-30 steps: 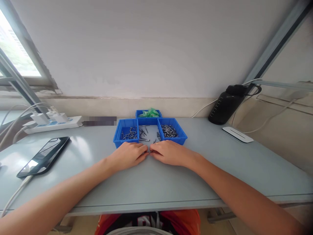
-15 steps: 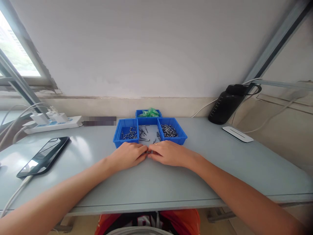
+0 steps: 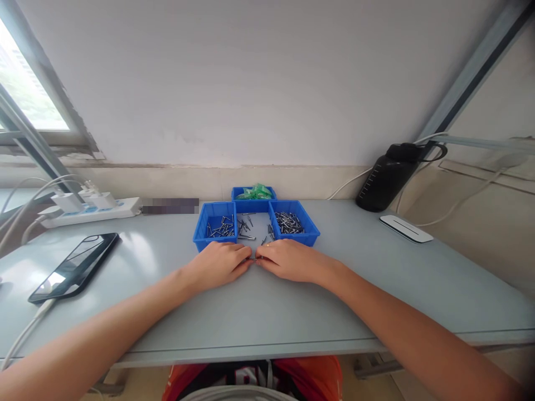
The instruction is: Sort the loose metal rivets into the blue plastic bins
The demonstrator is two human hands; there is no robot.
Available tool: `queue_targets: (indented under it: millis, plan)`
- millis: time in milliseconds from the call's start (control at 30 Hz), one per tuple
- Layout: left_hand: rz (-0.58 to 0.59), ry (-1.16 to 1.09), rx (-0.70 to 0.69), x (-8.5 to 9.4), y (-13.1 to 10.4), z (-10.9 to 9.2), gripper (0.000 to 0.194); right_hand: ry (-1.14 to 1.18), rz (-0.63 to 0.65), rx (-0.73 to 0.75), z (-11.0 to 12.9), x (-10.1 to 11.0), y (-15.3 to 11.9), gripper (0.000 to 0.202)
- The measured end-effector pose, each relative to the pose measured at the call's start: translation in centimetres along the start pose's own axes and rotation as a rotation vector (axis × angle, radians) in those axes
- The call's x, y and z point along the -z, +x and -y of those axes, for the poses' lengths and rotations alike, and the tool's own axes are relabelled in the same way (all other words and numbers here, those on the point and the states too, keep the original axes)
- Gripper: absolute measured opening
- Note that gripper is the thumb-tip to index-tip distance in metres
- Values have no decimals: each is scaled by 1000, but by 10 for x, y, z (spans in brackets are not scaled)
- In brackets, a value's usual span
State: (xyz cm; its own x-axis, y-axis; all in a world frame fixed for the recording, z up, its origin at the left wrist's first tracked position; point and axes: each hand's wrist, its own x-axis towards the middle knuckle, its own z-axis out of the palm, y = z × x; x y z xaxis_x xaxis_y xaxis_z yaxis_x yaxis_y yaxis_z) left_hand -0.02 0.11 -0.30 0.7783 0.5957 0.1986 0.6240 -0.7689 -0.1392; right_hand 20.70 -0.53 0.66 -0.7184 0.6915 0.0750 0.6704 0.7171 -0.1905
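Note:
My left hand (image 3: pixel 221 262) rests on the table with thumb and fingertips pinched on one end of a small, thin metal pin (image 3: pixel 253 258). From the other side, my right hand (image 3: pixel 291 260) pinches its opposite end; only a short shiny length shows between the fingertips. Just beyond my hands, loose metal pins (image 3: pixel 247 238) lie on the tabletop between two blue bins. The left blue bin (image 3: pixel 201 234) contains several scattered metal pins, while the right blue bin (image 3: pixel 307 220) has a denser pile. Exact details of the held piece are too small to make out.
Behind stands a third blue bin (image 3: pixel 254 205) with green plastic bags (image 3: pixel 256 192). A phone (image 3: pixel 77 267) on a cable and a white power strip (image 3: pixel 94 213) lie left. A black bottle (image 3: pixel 387 178) and a white flat device (image 3: pixel 405 229) occupy the right of the grey table (image 3: pixel 259 317).
My fingertips have drawn slightly apart, the right hand shifting a little to the right. More of the metal pin now shows between them. The bins and loose pins have stayed put.

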Motion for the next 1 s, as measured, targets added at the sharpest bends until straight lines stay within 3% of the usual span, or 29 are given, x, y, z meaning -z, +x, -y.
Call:
queue_targets:
  millis: [1000]
  plan:
    - [14,-32,-29,1,-1,-2,25,-7,-4,21,-2,-2,0,21]
